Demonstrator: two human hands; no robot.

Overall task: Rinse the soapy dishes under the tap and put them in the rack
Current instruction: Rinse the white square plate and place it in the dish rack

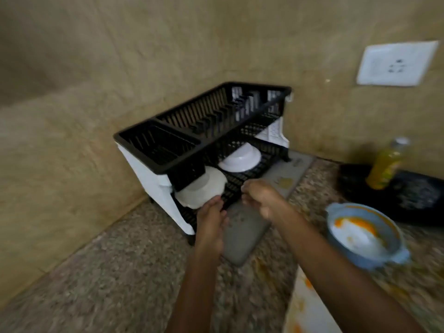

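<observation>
A: Where do the dishes sit?

B: A two-tier black plastic dish rack with white side panels point(192, 131) stands in the far corner of the speckled granite counter point(115, 267), against the tan walls. Its upper tier shows only dividers. On the lower shelf are two round white bowls turned upside down: one at the near left end point(201, 188), one farther right point(240, 159).

A: And the hands?

B: Both reach towards the lower shelf. The left hand point(211, 227) has its fingertips at the near rim of the near-left bowl, fingers fairly straight; motion blur hides whether they pinch the rim or only touch it, so I cannot tell the grip. The right hand point(259, 198) hovers just beside the front edge of the shelf, fingers loosely curled, grasping nothing that I can make out, though it is blurred too.

A: What lies under them?

B: A grey drying mat point(245, 236) spreads from beneath the rack towards the viewer, with orange stains on it.

A: Anything to the right?

B: A pale blue bowl with small handles point(365, 239), smeared orange inside, sits on the counter near the right forearm. Beyond it a dark round pan point(413, 200) holds a clear bottle of yellow liquid point(386, 164). A white socket plate point(396, 63) is on the far wall.
</observation>
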